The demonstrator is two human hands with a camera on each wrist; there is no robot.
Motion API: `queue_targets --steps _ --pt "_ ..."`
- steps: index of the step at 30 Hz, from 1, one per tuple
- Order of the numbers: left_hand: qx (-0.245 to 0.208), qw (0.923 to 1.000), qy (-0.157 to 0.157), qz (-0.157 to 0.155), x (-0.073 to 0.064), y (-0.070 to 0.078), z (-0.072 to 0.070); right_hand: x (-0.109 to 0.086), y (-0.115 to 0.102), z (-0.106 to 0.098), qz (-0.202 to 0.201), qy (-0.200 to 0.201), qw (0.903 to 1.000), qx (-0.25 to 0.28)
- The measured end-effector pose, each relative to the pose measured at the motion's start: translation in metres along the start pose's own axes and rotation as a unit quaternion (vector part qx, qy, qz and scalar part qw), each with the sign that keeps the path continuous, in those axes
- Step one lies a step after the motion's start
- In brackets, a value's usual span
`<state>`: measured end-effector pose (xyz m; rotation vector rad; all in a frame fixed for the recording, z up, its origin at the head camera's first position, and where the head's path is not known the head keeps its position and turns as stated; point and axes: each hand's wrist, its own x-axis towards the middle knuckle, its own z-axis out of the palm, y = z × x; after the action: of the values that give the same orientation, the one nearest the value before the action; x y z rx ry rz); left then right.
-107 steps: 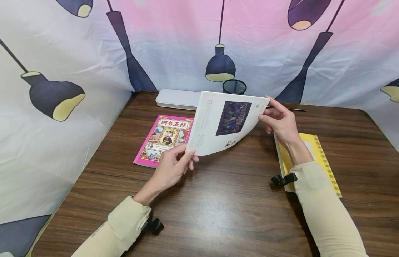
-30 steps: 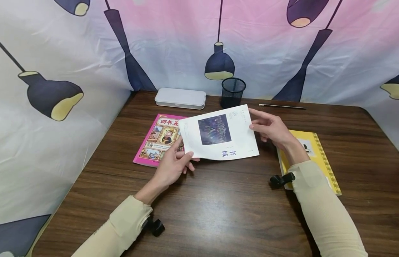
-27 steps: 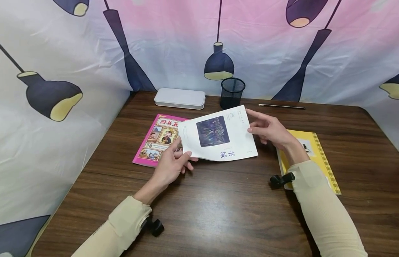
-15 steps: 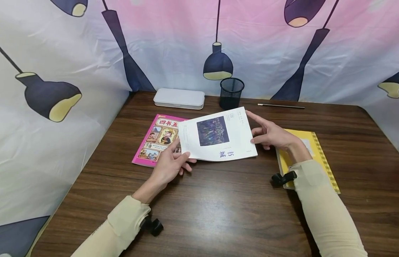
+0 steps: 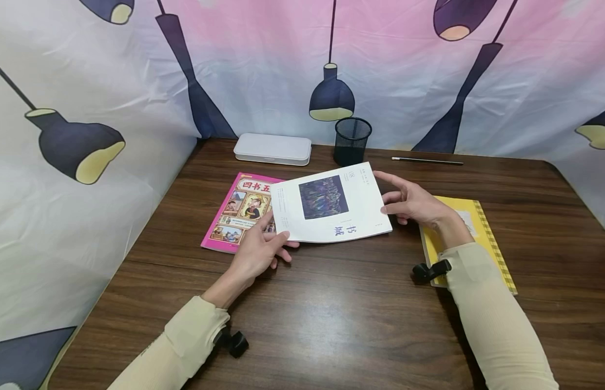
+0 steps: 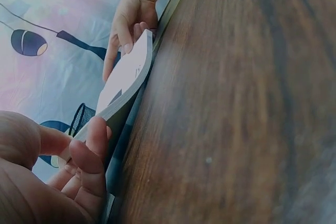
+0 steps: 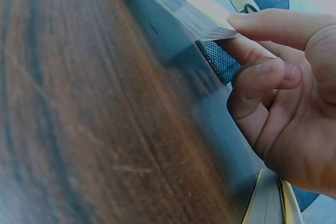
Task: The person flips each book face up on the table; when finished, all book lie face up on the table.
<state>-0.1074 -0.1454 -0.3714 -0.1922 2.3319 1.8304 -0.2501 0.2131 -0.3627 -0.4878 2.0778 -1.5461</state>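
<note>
Clerk: First item, and its place?
Checker: Magazine (image 5: 331, 203), white, dark picture on the cover. Held above the bench (image 5: 321, 325), between left hand (image 5: 258, 246) and right hand (image 5: 414, 203).

Clerk: Axis?
Checker: Long axis left to right, slightly aslant; right end farther from the person. Cover upward, print sideways. Title and "08" at the right-hand end. Nearest edge gently bowed.

Clerk: Left grip?
Checker: Pinching the near left corner, thumb on top, fingers beneath.

Clerk: Right grip?
Checker: Pinching the right end, thumb above; index finger extended along that edge toward the far corner. The right wrist view shows the page edges at its fingertips.

Clerk: Neighbouring items?
Checker: Pink book (image 5: 241, 216), illustrated, flat on the bench at left; right part hidden behind magazine and left hand. Yellow book (image 5: 481, 230), checked border along one side, partly hidden by the right forearm.

Clerk: Back row?
Checker: Case (image 5: 273, 149), white, lying lengthwise; cup (image 5: 351, 143), black mesh, upright, just beyond the magazine; rod (image 5: 427, 160), thin, flat, at right.

Clerk: Backdrop?
Checker: Cloth (image 5: 263, 65), pink to pale blue, lamp pattern.
</note>
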Motion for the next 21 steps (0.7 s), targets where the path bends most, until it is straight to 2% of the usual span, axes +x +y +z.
queue_targets --steps 3,7,11,17,21 --pt "-0.003 0.9999 -0.007 -0.008 0.0000 0.0000 0.0010 -0.0007 0.0001 -0.0003 -0.001 0.008 1.0000 0.005" --pt "-0.006 0.9992 -0.031 -0.025 -0.0014 0.0003 0.0027 -0.0006 0.0007 -0.0008 0.001 0.024 0.9997 0.010" --pt "-0.015 0.9983 -0.051 -0.025 -0.0020 -0.0004 0.0041 0.0001 0.0021 -0.0017 0.003 0.032 0.9994 0.013" --pt "-0.026 0.9973 -0.064 -0.025 -0.0026 -0.0010 0.0045 0.0009 0.0049 -0.0021 -0.001 0.028 0.9994 0.018" --pt "-0.029 0.9971 -0.066 -0.023 -0.0024 -0.0016 0.0046 -0.0007 0.0067 -0.0027 -0.002 0.009 0.9999 0.010"
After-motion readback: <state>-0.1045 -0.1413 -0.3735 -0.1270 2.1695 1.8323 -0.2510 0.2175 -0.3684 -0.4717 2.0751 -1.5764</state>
